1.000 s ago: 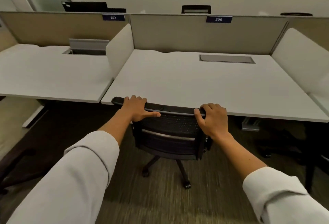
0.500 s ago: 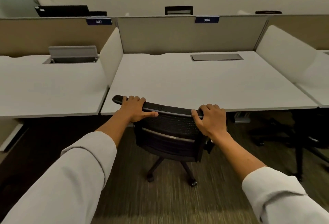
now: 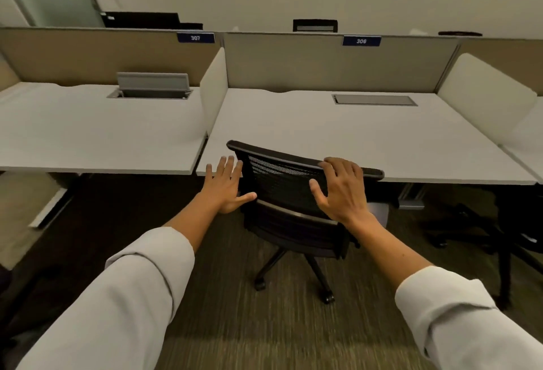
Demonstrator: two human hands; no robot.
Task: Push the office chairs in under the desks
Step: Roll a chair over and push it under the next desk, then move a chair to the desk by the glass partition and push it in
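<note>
A black mesh-backed office chair stands at the front edge of the white desk labelled 306, its seat under the desktop and its backrest top against the edge. My left hand is open with fingers spread, just left of the backrest; only the thumb comes near the frame. Spread fingers of my right hand hover over the right part of the backrest, the fingertips resting on or just above its top rail, gripping nothing.
A second white desk, labelled 307, stands to the left behind a low divider, with an open cable hatch. Another chair base shows under the desk at right. Beige partition panels close off the back. Carpet lies underfoot.
Both hands have let go of the backrest's top rail and opened. The chair has rolled further forward, its back now at the desk edge.
</note>
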